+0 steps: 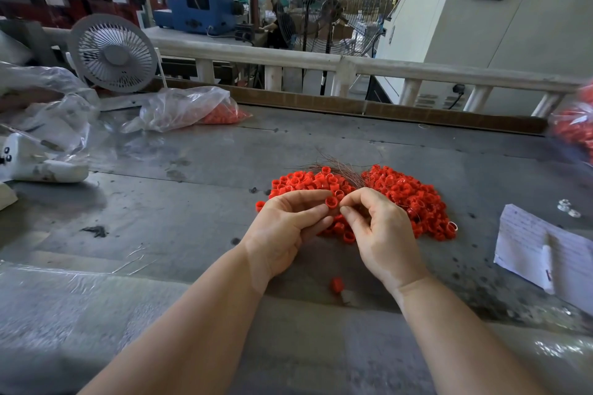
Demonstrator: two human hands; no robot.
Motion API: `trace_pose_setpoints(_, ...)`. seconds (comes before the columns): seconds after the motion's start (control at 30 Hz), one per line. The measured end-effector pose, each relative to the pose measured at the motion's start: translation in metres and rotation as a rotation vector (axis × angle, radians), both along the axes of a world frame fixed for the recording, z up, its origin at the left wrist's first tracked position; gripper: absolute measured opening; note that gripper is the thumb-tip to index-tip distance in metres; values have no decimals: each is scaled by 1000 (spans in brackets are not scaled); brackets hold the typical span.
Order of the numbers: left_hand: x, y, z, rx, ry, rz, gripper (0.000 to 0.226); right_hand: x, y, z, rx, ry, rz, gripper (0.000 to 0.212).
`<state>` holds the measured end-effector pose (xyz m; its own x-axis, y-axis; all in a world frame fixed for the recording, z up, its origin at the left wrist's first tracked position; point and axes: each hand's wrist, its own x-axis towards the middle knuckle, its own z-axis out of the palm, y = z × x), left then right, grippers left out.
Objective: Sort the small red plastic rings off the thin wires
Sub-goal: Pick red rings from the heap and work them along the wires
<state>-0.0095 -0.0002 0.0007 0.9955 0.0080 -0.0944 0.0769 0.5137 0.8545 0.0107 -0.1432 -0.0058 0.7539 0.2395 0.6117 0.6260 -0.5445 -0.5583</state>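
Grey metal makes up the table (pixel 192 202), worn and stained. At its far left lies crumpled clear plastic sheeting (pixel 48 99) over a white object (pixel 35 160), and behind that stands a small white fan (pixel 112 53). Just right of the fan a clear plastic bag (pixel 186 107) lies on its side with red rings bunched in its right end. A few loose bits of wire (pixel 134 258) lie on the table nearer the person.

Toward the middle, the left hand (pixel 285 228) is raised just above the table with its fingers curled, pinching one red ring (pixel 331 202) between thumb and fingertips. The right hand (pixel 382 231) meets it from the other side, thumb and forefinger pressed together right at that ring; whether they pinch a wire there is too fine to tell. Behind and under both hands spreads a pile of red rings (pixel 414 196), split into a left heap and a right heap, with a bundle of thin wires (pixel 337 168) lying across the gap between them at the far edge. One stray ring (pixel 337 285) sits alone on the table between the two wrists, nearer the person.

Right of the pile lies a white paper sheet (pixel 542 247) with writing, and some small clear rings (pixel 568 207) beside its far corner. At the far right edge another bag of red rings (pixel 574 128) shows, blurred.
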Motion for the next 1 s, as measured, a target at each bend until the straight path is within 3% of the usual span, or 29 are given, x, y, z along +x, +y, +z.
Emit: trace_pose_setpoints(1.0,-1,1,3,-51,35,-44,18,1,1,0,7,-6,8,8)
